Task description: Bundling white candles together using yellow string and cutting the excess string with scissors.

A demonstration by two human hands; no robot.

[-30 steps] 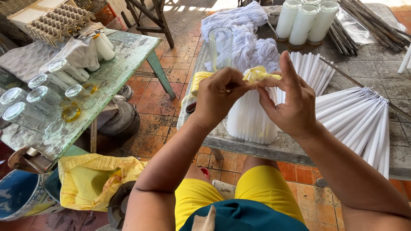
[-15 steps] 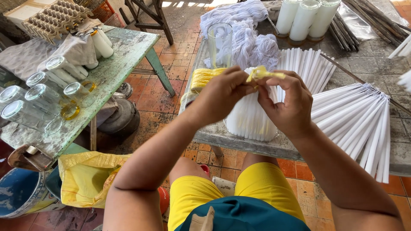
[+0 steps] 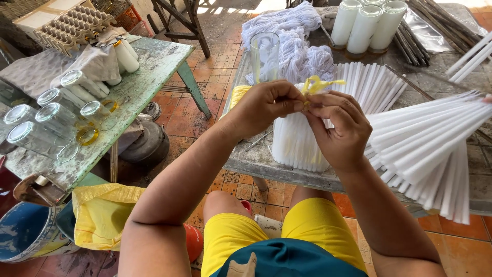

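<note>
My left hand (image 3: 266, 105) and my right hand (image 3: 338, 128) meet above a standing bundle of thin white candles (image 3: 297, 146) at the table's near edge. Both hands pinch a yellow string (image 3: 318, 84) whose loose ends stick up between the fingertips. The string's spool or roll (image 3: 237, 95) shows as a yellow patch behind my left wrist. An empty clear glass (image 3: 265, 55) stands just beyond the hands.
Fans of white candles (image 3: 430, 143) lie on the grey table (image 3: 256, 161) at right. White wick yarn (image 3: 292, 36) and three filled jars (image 3: 366, 23) sit behind. At left, a green table (image 3: 148, 72) holds glass jars (image 3: 51, 120) and egg trays (image 3: 77, 23). A yellow sack (image 3: 100, 213) and blue bucket (image 3: 25, 231) stand below.
Both hands stayed together at the top of the bundle, working the yellow string; the string's ends now stand up more visibly between the fingertips. The view shifted slightly.
</note>
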